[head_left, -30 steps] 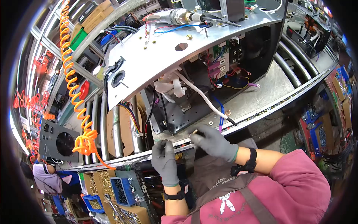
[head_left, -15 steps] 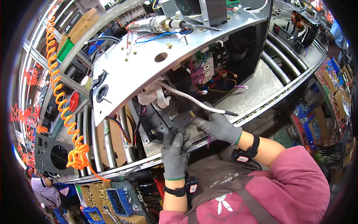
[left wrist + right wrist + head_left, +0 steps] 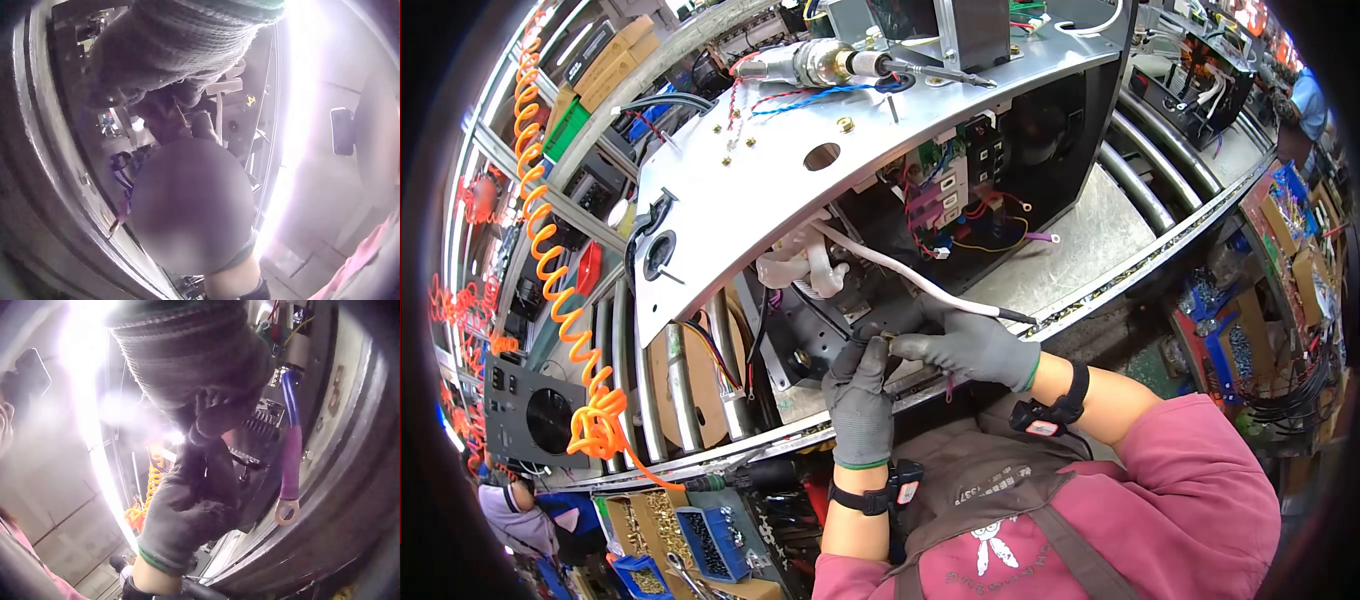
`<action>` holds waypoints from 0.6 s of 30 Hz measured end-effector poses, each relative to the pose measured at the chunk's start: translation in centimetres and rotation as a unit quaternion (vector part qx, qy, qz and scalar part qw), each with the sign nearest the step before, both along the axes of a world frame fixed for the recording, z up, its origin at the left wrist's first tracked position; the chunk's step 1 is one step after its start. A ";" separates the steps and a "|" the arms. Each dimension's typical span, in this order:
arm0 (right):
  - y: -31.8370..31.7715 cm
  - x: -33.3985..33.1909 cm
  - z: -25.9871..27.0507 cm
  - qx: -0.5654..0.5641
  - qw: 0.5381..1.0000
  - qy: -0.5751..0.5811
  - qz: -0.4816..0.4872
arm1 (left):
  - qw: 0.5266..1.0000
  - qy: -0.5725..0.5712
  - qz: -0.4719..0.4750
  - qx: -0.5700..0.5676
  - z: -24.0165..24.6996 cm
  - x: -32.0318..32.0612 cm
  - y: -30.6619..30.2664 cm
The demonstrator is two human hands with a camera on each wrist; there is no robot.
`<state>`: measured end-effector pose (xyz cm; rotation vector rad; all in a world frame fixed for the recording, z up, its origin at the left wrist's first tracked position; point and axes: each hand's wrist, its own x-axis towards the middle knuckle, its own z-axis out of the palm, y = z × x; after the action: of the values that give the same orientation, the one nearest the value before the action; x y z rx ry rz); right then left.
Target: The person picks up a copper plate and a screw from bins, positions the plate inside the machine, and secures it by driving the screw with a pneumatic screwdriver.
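Both hands wear grey knit gloves and meet at the front edge of an open machine chassis (image 3: 1100, 130). My right hand (image 3: 975, 350) pinches a small brass-coloured piece (image 3: 888, 338), its fingertips right at those of the left. With thumb and fingers together, my left hand (image 3: 860, 410) holds a small metal piece (image 3: 206, 470), mostly hidden by the glove; I cannot tell its kind. Close by hangs a blue cable with a purple sleeve (image 3: 291, 462) and a copper ring lug (image 3: 287, 513). A white cable with a black end (image 3: 920, 283) reaches out above the right hand.
A power screwdriver (image 3: 810, 65) lies on the chassis's pale metal panel (image 3: 730, 200). Rollers (image 3: 1140, 180) run along the bench. An orange coiled hose (image 3: 550, 260) hangs at the left, above bins of screws (image 3: 710, 545). More parts bins (image 3: 1230, 340) stand at the right.
My right hand has moved left with its brass-coloured piece, up to the left fingertips. The left hand has shifted slightly. The head view has swung, so the chassis sits farther left.
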<state>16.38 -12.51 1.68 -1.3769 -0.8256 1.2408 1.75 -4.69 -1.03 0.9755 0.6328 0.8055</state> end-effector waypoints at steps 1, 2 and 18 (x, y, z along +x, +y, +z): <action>0.1 -0.1 0.2 0.005 1.000 0.020 -0.010 | 0.999 0.019 -0.004 0.044 -0.1 0.0 0.1; 0.3 -0.3 0.0 0.004 1.000 0.020 -0.012 | 0.999 0.019 -0.006 0.042 0.1 0.1 0.0; 1.1 1.6 -0.3 0.093 0.993 0.005 -0.076 | 0.994 0.051 0.002 0.101 1.6 3.3 1.4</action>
<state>18.01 -11.43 1.37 -1.2583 -0.7930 1.0268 5.07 -3.32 0.52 1.2067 0.6508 0.8386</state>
